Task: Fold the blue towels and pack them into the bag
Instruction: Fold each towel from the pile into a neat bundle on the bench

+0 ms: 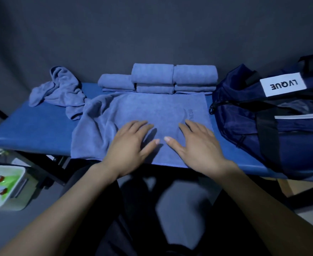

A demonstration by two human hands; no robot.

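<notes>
My left hand (129, 145) and right hand (196, 145) lie flat, side by side, on the spread towel (152, 111) at the middle of the table (32, 130), near its front edge. At twelve o'clock, behind that towel, sits the stack of folded towels (157, 79), against the wall (152, 30). At ten o'clock lies a crumpled towel (59, 89). At three o'clock, the bag (272, 117) rests on the table's right end. At eight o'clock, below the table, a bin (22, 174) stands on the floor.

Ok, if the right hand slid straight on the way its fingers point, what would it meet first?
Probably the printed logo on the spread towel under the right hand, then the folded towels at the back, though depth is hard to judge.
</notes>
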